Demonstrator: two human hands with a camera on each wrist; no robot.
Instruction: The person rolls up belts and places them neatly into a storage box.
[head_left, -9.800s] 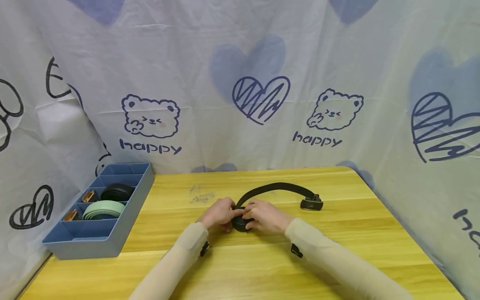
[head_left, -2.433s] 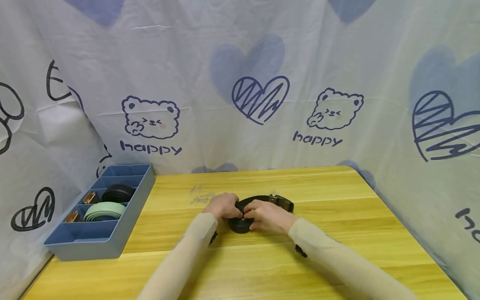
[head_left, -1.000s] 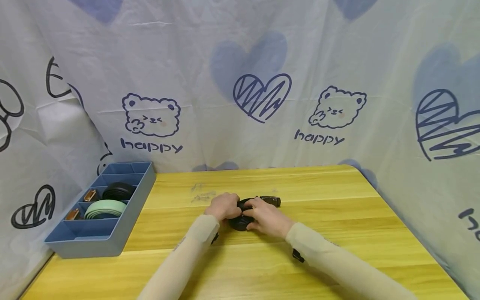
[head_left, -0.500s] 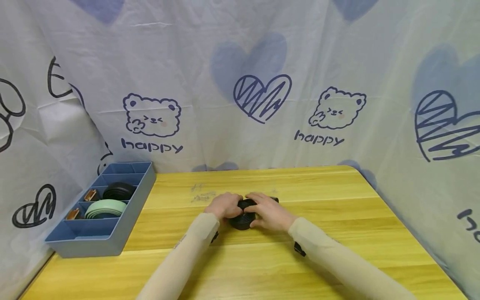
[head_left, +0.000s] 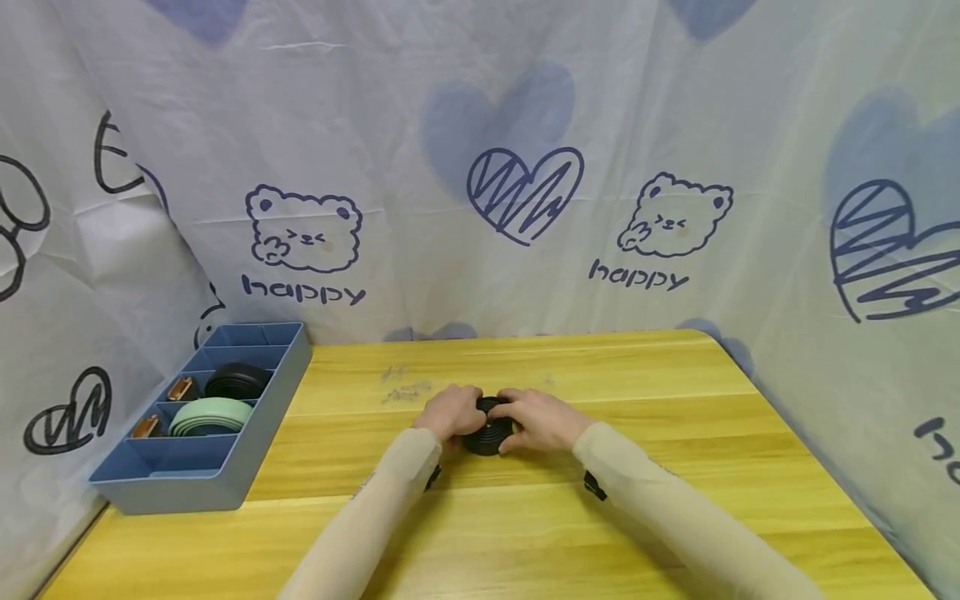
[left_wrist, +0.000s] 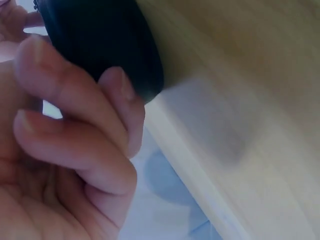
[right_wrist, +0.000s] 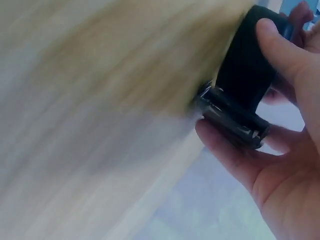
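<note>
A black belt lies rolled into a tight coil on the wooden table, between both hands. My left hand holds the coil's left side; in the left wrist view its curled fingers are against the dark band. From the right, my right hand grips the coil, thumb on the near side and fingers over the far side. The right wrist view shows the shiny dark buckle at the coil's outside, against a finger of that hand. In the head view the buckle is hidden behind the right hand.
At the table's left stands a blue divided tray. Its compartments hold a coiled black belt and a coiled mint-green belt, each with a gold-brown buckle beside it. A printed curtain hangs behind the wooden table.
The belt's loose end has been wound in, drawing the buckle leftward to the coil. In the last half second the buckle has gone out of sight behind the right hand.
</note>
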